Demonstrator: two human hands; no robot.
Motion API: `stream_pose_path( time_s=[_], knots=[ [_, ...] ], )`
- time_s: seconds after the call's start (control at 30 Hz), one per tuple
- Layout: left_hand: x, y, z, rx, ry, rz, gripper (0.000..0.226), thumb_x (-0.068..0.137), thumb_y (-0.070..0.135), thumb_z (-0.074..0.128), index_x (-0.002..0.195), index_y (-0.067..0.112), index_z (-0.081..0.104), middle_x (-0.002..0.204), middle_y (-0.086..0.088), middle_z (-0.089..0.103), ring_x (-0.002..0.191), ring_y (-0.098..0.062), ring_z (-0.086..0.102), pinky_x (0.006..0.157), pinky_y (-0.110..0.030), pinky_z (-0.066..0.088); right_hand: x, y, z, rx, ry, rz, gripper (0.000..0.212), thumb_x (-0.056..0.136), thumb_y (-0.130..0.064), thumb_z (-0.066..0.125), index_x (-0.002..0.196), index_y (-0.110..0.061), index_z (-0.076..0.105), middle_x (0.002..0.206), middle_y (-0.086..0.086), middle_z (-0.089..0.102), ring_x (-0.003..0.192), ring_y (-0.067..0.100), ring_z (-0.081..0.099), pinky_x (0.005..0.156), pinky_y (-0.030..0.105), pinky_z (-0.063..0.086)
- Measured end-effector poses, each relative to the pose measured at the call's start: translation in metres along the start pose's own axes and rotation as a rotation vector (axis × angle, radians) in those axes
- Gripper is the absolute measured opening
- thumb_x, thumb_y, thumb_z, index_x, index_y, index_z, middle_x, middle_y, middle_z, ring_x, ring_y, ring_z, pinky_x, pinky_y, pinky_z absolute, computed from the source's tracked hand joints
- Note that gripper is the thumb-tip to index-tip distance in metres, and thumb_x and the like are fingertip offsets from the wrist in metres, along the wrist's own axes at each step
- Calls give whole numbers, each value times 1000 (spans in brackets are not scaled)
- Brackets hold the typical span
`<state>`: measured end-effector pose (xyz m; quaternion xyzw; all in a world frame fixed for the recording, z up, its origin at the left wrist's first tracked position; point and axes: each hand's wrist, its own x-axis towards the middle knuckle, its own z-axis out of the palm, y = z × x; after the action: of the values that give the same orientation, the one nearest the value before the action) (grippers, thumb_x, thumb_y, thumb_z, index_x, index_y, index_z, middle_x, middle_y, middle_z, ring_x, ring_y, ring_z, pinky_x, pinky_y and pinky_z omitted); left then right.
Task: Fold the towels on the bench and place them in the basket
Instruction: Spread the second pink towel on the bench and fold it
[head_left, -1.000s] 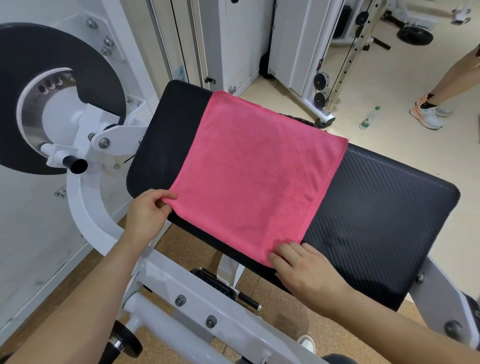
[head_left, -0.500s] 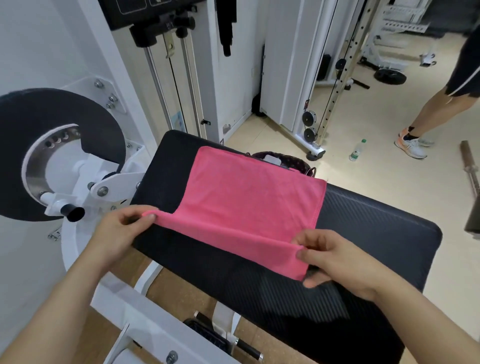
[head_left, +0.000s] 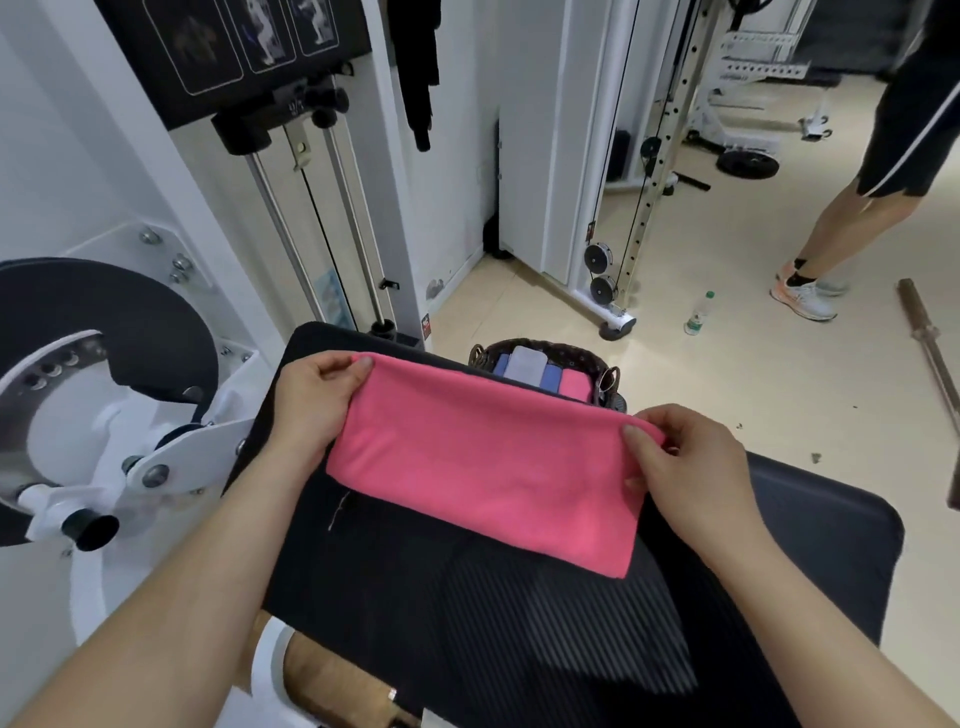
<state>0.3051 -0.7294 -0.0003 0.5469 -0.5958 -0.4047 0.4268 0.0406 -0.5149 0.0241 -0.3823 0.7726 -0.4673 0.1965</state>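
Towel (head_left: 483, 467), pink and apparently doubled over, lies on the black bench (head_left: 779, 545). From my station I read its top edge as lifted off the pad and stretched between both hands. The left hand (head_left: 311, 400), at about 10 o'clock from the towel's middle, pinches the upper left corner, with the thumb on the near face and the fingers curled behind the cloth. The right hand (head_left: 685, 467), at about 3 o'clock, pinches the upper right corner the same way, thumb on the front and fingers wrapped round the edge. The towel's lower edge rests on the bench, its bottom right corner pointing toward 5 o'clock.

At 12 o'clock, just past the bench's far edge and partly hidden by the towel, I see a dark wicker basket (head_left: 587, 357). It holds folded towels (head_left: 527, 366) side by side in blue, grey and pink. At 9 o'clock a white machine with a black disc (head_left: 104, 312) stands beside the bench. Toward 2 o'clock a plastic bottle (head_left: 698, 312) stands on the floor, and a metal bar (head_left: 930, 353) lies farther right. Another person's legs (head_left: 852, 218) show at 1 o'clock.
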Motion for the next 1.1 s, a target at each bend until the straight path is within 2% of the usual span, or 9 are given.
stream_pose_path(
  time_s=[0.1,0.27,0.33,0.47,0.63,0.7,0.83,1.0,1.1],
  knots=[
    [2,-6,7,71,44,6,6,85,28,72,84,34,73,82,10,72,79,-5,65,72,-25,51,4,4,6,-183,54,-101,11,90,-25,58,80,-29,63,61,-9,64,57,9,64,59,30,49],
    [4,-10,13,171,103,87,6,85,30,72,90,32,73,81,20,67,75,13,60,69,-14,42,13,6,8,-447,121,-262,12,90,-30,58,91,-21,66,78,-7,64,71,17,56,60,31,40],
    [5,-10,14,229,107,125,10,85,32,71,95,29,73,81,21,65,76,9,59,70,-13,41,16,8,6,-521,112,-267,14,90,-32,58,95,-21,65,81,-6,56,70,16,51,59,30,35],
    [6,-11,16,346,98,236,6,86,31,68,92,32,69,78,18,63,73,5,57,68,-14,40,23,8,3,-550,26,-200,24,90,-34,59,108,-21,68,89,-2,51,74,15,47,63,30,36],
    [11,-9,14,522,7,280,23,92,32,60,112,25,69,94,4,55,83,-10,52,78,-24,38,38,-1,-8,-537,-143,-141,26,90,-35,59,88,-15,74,84,8,67,81,25,62,70,37,49],
    [13,-6,10,530,-70,266,26,93,34,60,115,23,69,100,2,54,88,-12,52,82,-25,39,43,-3,-16,-476,-252,-115,25,90,-34,60,86,-14,75,82,6,70,77,20,64,72,34,51],
    [11,1,3,566,-162,258,18,86,29,70,104,29,69,104,6,53,89,-11,53,82,-26,41,47,-5,-22,-426,-323,-93,5,83,-19,70,83,-24,73,71,-18,62,67,1,57,61,17,41],
    [7,5,4,553,-128,263,16,79,23,75,76,33,63,82,15,62,78,-1,56,65,-16,37,51,-12,-19,-393,-324,-51,9,77,-14,70,73,-22,69,71,-8,65,66,6,58,58,23,42],
    [9,4,1,463,-189,215,24,76,20,78,78,40,65,83,16,67,81,0,60,70,-19,43,56,-15,-20,-384,-352,-21,10,78,-9,67,74,-17,68,70,1,70,62,15,62,59,28,48]
  ],
)
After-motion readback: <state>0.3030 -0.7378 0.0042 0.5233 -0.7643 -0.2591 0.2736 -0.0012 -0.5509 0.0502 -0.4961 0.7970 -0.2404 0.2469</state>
